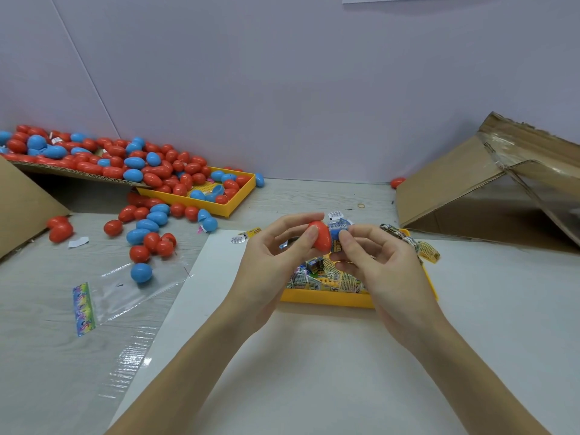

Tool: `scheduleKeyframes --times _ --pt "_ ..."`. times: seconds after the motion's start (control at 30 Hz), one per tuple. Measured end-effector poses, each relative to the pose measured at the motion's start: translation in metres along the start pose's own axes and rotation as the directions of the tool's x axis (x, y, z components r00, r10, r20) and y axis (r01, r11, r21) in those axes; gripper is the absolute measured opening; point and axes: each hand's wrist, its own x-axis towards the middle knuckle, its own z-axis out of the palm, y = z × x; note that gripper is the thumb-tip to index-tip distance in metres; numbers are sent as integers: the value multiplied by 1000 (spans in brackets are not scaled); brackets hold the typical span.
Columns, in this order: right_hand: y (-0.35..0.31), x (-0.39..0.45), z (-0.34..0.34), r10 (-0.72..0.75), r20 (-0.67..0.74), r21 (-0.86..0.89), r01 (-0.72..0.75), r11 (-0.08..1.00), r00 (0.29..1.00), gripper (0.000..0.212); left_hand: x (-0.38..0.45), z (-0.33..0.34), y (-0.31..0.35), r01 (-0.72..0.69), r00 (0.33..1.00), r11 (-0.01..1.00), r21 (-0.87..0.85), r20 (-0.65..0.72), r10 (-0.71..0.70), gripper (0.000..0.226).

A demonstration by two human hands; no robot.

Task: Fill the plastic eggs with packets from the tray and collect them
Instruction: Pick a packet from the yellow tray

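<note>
My left hand [276,246] has its grip curled round a red egg half [320,236], thumb on the near side and fingertips over the top, with the open mouth turned to the right. My right hand [376,262] meets it there, its grip pinching a blue-printed packet [339,230] between thumb and forefinger, right at the mouth of the shell; I cannot tell how far the packet is already inside, since my fingers cover the join. The relation that counts is this: the egg half's long axis lies roughly sideways, left to right, and the packet comes at it from the right along that same line, so I judge the next push must run leftward into the shell, with the right hand doing the moving and the left only bracing. Both hands hang just above the yellow tray [326,299], which lies on the surface below them and holds a heap of crumpled packets [326,277], some spilling over its far right corner. Farther out on the left, loose red and blue plastic eggs [147,233] are scattered across the surface, and behind them a second yellow tray [238,196] sits under a slope of cardboard [72,172] heaped with many more eggs. A clear plastic bag [125,290] lies flat near the left edge, and a tipped cardboard box [489,196] stands well apart on the right.
</note>
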Motion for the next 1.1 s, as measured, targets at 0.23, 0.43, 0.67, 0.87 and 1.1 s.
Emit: scheduleKeyframes --times 0.23,0.43,0.67,0.87,1.1 --pt "1 1 -1 -14 -18 -34 13 999 1000 11 0 0 -1 -24 1000 999 43 -10 24 29" --pt "-1 1 -3 -13 -28 -13 13 1000 1000 10 -2 2 -2 -127 992 984 121 36 123 54" --pt "-1 2 -3 12 -22 1 -12 1000 1000 15 -2 3 -8 -258 965 934 246 15 263 59" --pt "0 1 -1 25 -15 35 -25 999 1000 21 -4 3 -12 -325 944 897 300 42 328 56" --pt "1 0 -1 67 -16 45 -66 997 998 25 -3 3 -16 -405 908 809 426 88 409 60"
